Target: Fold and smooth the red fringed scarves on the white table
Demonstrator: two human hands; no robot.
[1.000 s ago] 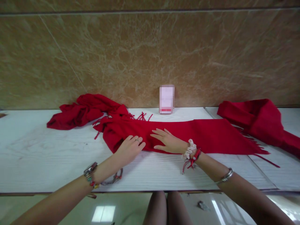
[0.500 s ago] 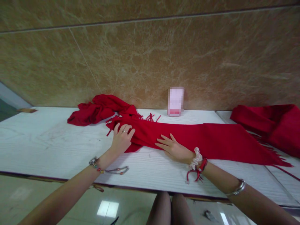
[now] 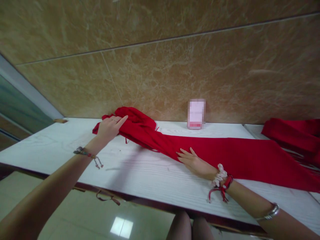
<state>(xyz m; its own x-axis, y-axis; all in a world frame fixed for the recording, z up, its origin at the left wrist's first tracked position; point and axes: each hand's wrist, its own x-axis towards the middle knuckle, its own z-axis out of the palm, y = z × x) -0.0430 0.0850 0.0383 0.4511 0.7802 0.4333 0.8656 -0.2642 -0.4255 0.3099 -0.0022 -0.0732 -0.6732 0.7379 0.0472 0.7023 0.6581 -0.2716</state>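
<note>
A long red fringed scarf (image 3: 232, 155) stretches across the white wood-grain tabletop. Its right stretch lies flat, while the left stretch is bunched and drawn toward the left, partly raised, with a shadow under it. My left hand (image 3: 110, 127), wearing a ring and a beaded bracelet, is closed on the gathered cloth at the left; some fingertips are hidden. My right hand (image 3: 197, 164) rests palm down on the scarf near its middle, fingers spread along the lower edge.
Against the marbled tile wall (image 3: 160, 76) leans a blurred pink-white phone-shaped object (image 3: 196, 114). Another red fringed cloth (image 3: 295, 136) lies heaped at the far right. The table's front edge (image 3: 150, 206) runs just before my knees (image 3: 191, 228).
My left hand has moved left and away from me, pulling the scarf's bunched end along. My right hand stays flat on the cloth. The view has tilted and shifted leftward.
</note>
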